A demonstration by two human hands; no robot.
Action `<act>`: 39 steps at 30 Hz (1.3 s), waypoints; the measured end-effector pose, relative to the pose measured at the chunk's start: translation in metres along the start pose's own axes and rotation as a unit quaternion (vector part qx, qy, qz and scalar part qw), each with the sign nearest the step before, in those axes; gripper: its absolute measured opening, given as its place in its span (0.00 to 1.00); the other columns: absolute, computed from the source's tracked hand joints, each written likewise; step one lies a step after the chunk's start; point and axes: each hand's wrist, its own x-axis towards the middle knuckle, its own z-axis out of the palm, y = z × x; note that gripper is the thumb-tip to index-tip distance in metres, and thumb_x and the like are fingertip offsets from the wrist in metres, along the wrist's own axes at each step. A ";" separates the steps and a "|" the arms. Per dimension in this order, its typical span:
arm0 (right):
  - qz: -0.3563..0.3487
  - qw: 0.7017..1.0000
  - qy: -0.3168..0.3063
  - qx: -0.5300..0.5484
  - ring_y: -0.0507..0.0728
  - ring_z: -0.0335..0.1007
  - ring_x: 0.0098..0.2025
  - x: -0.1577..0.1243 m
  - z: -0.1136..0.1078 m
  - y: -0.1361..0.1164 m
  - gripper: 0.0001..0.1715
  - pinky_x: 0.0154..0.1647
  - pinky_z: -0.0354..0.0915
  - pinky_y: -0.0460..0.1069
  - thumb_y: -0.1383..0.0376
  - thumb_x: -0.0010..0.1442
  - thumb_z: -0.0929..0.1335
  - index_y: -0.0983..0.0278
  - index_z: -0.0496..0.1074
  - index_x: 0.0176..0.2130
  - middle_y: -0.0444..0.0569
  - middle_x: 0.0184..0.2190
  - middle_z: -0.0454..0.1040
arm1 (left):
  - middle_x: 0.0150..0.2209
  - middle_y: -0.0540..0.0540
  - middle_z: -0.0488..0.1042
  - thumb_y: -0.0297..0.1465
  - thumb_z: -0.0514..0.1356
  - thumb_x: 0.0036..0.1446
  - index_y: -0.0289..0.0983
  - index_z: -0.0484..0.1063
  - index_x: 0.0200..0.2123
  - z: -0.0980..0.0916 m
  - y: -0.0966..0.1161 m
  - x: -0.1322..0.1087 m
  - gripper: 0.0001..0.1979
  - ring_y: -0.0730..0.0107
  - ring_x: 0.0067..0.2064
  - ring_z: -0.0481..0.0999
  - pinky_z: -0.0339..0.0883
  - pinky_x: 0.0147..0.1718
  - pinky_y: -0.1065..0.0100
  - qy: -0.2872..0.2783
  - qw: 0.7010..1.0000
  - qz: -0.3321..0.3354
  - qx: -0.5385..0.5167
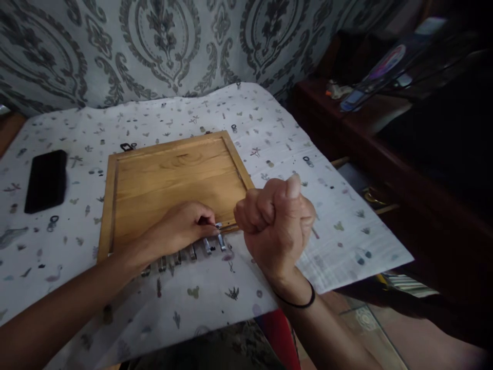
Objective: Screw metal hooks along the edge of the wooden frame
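A framed wooden board lies flat on the cloth-covered table. My left hand reaches across its front edge, thumb and fingers pinched on a small silver metal piece near the front right corner. Several similar narrow metal pieces line up along that front edge, some partly under my left forearm. My right hand, with a black band on the wrist, is raised beside the board's front right corner. Its fingers are curled into a fist with the thumb on top; anything inside is hidden.
A black phone rests left of the board on the white printed tablecloth. Grey patterned fabric hangs behind the table. To the right stands dark red furniture with a blurred bottle on it and an open drawer.
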 end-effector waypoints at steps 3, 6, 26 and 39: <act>-0.001 1.000 -0.004 0.005 0.47 0.30 0.15 0.000 0.000 0.000 0.35 0.11 0.40 0.45 0.51 0.70 0.66 0.60 0.50 0.19 0.35 0.15 0.42 | 0.23 0.53 0.67 0.37 0.60 0.56 0.36 0.70 0.25 -0.004 0.002 0.001 0.12 0.73 0.27 0.64 0.55 0.27 0.70 -0.006 1.000 -0.024 -0.016; 0.011 1.000 -0.007 0.003 0.48 0.30 0.15 0.000 0.000 0.000 0.35 0.11 0.41 0.46 0.48 0.69 0.65 0.59 0.49 0.19 0.35 0.15 0.43 | 0.23 0.52 0.67 0.39 0.61 0.55 0.36 0.71 0.25 -0.004 0.002 0.002 0.12 0.73 0.27 0.64 0.55 0.27 0.70 -0.005 0.999 -0.034 -0.017; 0.010 1.000 0.017 -0.007 0.48 0.32 0.15 0.001 0.000 0.000 0.36 0.11 0.40 0.46 0.48 0.67 0.68 0.59 0.50 0.18 0.36 0.15 0.43 | 0.24 0.52 0.70 0.37 0.62 0.55 0.36 0.73 0.25 -0.003 0.003 0.002 0.12 0.72 0.28 0.67 0.57 0.28 0.70 -0.006 1.000 -0.022 0.001; 0.015 0.999 0.008 0.027 0.44 0.33 0.15 0.005 0.001 0.000 0.38 0.12 0.39 0.42 0.49 0.67 0.69 0.61 0.47 0.19 0.34 0.16 0.40 | 0.22 0.54 0.63 0.43 0.61 0.56 0.36 0.69 0.23 -0.007 0.004 -0.001 0.17 0.74 0.26 0.61 0.53 0.26 0.70 -0.032 0.999 -0.014 -0.017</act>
